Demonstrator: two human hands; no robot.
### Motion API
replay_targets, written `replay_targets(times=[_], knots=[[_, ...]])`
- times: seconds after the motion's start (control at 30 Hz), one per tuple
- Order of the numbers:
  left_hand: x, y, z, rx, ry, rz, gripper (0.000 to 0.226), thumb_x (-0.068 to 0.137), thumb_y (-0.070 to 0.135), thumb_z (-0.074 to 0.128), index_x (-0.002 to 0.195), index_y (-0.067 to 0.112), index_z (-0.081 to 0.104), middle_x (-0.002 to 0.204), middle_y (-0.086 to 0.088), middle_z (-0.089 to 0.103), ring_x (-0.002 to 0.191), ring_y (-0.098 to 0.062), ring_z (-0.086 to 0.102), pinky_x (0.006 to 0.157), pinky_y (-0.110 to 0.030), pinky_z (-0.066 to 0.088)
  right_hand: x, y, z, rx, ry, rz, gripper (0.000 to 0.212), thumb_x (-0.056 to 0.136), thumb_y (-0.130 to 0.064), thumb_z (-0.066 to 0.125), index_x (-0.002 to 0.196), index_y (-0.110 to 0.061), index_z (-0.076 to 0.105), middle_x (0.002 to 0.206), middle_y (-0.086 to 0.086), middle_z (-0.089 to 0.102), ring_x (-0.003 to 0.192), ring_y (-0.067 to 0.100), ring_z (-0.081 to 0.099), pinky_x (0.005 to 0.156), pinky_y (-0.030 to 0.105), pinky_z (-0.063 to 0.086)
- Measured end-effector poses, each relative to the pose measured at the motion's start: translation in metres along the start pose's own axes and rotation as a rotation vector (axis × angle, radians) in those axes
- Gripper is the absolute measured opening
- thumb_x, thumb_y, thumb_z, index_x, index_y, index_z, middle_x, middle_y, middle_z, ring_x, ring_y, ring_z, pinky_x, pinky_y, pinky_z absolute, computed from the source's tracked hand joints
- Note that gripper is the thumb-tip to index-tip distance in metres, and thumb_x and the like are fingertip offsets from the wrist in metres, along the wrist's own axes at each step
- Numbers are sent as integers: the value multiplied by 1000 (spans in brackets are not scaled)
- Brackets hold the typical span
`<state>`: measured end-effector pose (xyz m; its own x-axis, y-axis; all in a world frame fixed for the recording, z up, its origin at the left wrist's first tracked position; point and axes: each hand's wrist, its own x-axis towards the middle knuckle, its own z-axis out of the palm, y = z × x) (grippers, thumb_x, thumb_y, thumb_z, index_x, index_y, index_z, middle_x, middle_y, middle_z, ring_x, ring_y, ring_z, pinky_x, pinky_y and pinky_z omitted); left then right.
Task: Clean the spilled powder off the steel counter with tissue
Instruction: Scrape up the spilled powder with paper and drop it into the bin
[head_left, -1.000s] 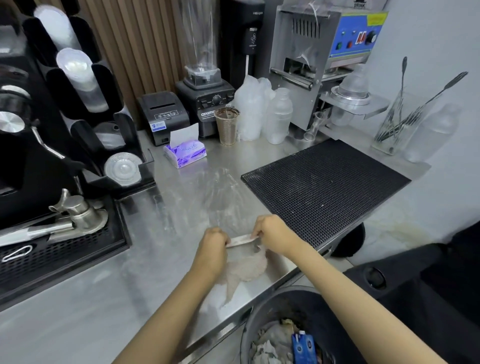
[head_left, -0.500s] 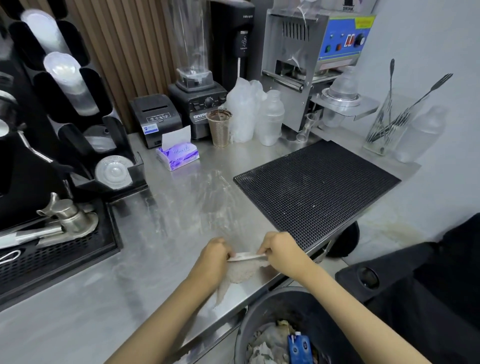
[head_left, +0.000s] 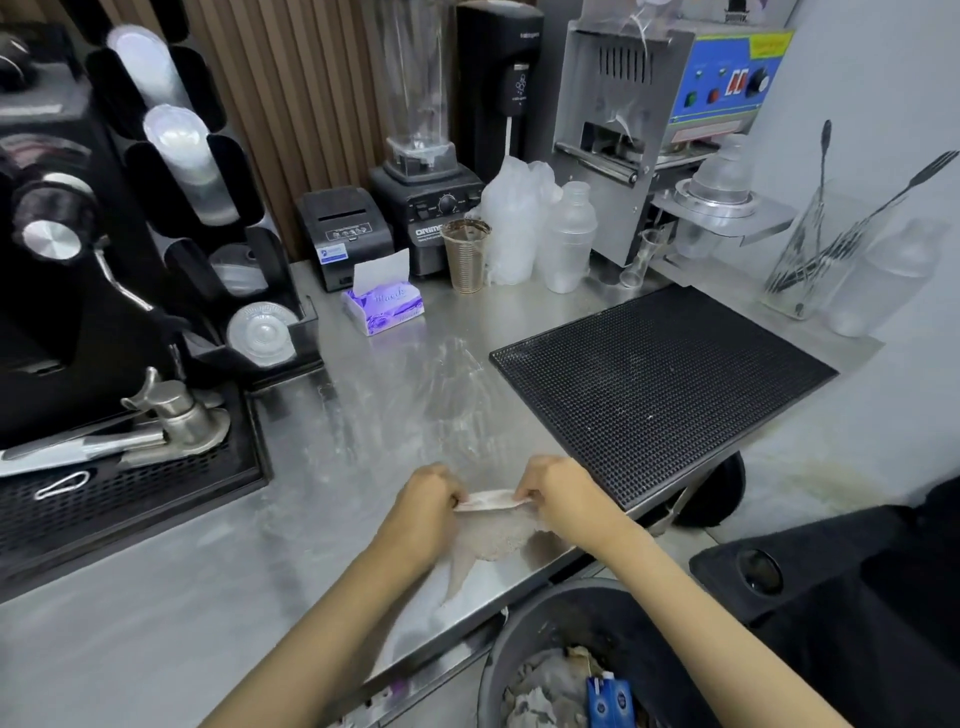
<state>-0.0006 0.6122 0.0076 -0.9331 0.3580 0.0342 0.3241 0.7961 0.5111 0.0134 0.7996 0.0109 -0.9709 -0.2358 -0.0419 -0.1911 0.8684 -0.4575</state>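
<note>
The folded white paper tissue (head_left: 491, 501) is held low on the shiny steel counter (head_left: 218, 597), near its front edge. The left hand (head_left: 431, 512) and right hand (head_left: 563, 499) pinch its ends with curled fingers. They have dragged the grey-brown powder heap (head_left: 501, 540) nearer the edge. I think it can soon be pushed into the round dark bin (head_left: 623, 618) below.
</note>
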Motion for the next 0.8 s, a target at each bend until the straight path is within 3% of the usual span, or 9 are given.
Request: replay_targets(times=[0.1, 0.23, 0.33, 0.4, 0.47, 0.53, 0.63, 0.73, 0.8], knots=[[-17, -15, -23, -30, 191, -163, 29, 79, -13, 48, 90, -1, 72, 87, -9, 56, 83, -20, 53, 73, -21, 36, 30, -32, -7, 53, -45, -162, 33, 78, 16, 50, 100, 2, 69, 99, 19, 64, 85, 18, 53, 71, 4, 32], [-60, -34, -25, 10, 377, -400, 31, 71, -21, 49, 83, -4, 72, 83, -22, 61, 82, -36, 57, 70, -30, 37, 67, -76, 12, 7, -227, -371, 30, 76, 13, 54, 99, 2, 69, 100, 21, 63, 95, 31, 57, 84, 30, 41], [-88, -37, -10, 32, 377, -530, 26, 69, -20, 52, 75, -5, 72, 76, -24, 56, 72, -38, 55, 63, -32, 35, 76, -99, 35, -106, -353, -497, 22, 74, 12, 59, 92, 5, 70, 99, 21, 65, 92, 32, 60, 82, 32, 47], [-100, -30, 2, 15, 345, -581, 21, 67, -22, 54, 67, -7, 69, 68, -22, 51, 60, -32, 51, 56, -31, 35, 75, -108, 44, -125, -415, -494, 13, 74, 11, 60, 83, 9, 69, 94, 21, 66, 76, 26, 61, 69, 20, 42], [-105, -22, 14, -27, 347, -611, 18, 67, -23, 54, 64, -10, 66, 71, -22, 52, 56, -27, 44, 53, -32, 37, 75, -111, 48, -80, -441, -468, 7, 73, 8, 60, 73, 6, 67, 89, 21, 64, 63, 23, 55, 59, 17, 35], [-106, -14, 23, -37, 331, -627, 14, 74, -16, 54, 69, -9, 65, 74, -17, 48, 52, -20, 35, 50, -27, 33, 75, -109, 50, 16, -452, -398, 18, 72, 4, 58, 57, -6, 57, 79, 18, 59, 55, 22, 49, 59, 30, 40], [-103, -1, 38, 0, 347, -577, 10, 79, -9, 57, 71, -8, 63, 63, 5, 24, 47, -7, 21, 42, -18, 19, 68, -96, 46, 42, -453, -389, 23, 70, 1, 54, 52, -10, 46, 73, 10, 53, 65, 24, 48, 68, 43, 46], [-95, 13, 48, 67, 354, -435, 31, 38, -25, 72, 41, -1, 52, 67, 17, 0, 46, 0, 0, 37, -12, 0, 59, -80, 39, 78, -485, -318, 6, 72, 3, 56, 67, 7, 55, 88, 20, 57, 76, 23, 48, 74, 37, 44], [-93, 21, 58, 36, 391, -426, 40, 23, -26, 71, 34, 3, 46, 66, 16, -2, 46, -4, -7, 35, -17, -8, 55, -70, 36, 114, -484, -285, 7, 73, 3, 55, 69, 8, 54, 92, 23, 57, 76, 27, 48, 74, 38, 43]])
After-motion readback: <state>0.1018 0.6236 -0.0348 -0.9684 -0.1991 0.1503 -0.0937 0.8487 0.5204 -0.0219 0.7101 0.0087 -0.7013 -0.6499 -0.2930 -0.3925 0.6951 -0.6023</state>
